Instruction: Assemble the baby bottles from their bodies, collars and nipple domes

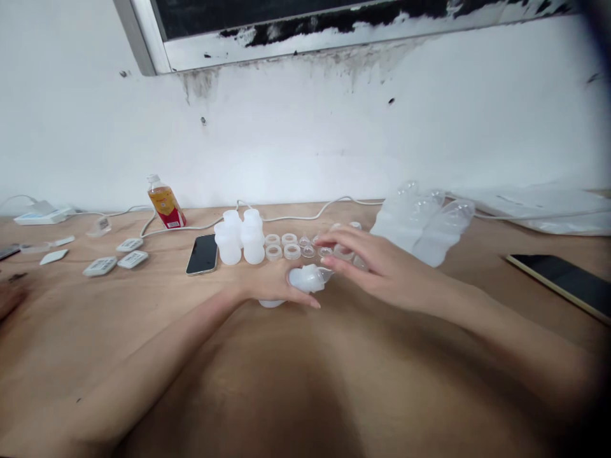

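My left hand (272,281) is wrapped round a small white feeding bottle (306,278), tilted with its clear nipple-shaped top toward the right. Part of the bottle's body is hidden by the hand. My right hand (356,254) reaches in from the right, fingers stretched and apart, over small clear parts. Beside its fingertips stand clear nipple-shaped pieces (308,251). Left of these lie several translucent rings (291,252). Further left, several white bottle bodies (240,238) stand upright in a cluster.
Behind my right hand lie assembled white bottles with clear tops (424,219). Phones lie left (202,254) and right (563,280). A drink bottle (165,203), white square pieces (132,259) and a cable (305,218) are near the wall. Another person's hand (10,298) shows at far left.
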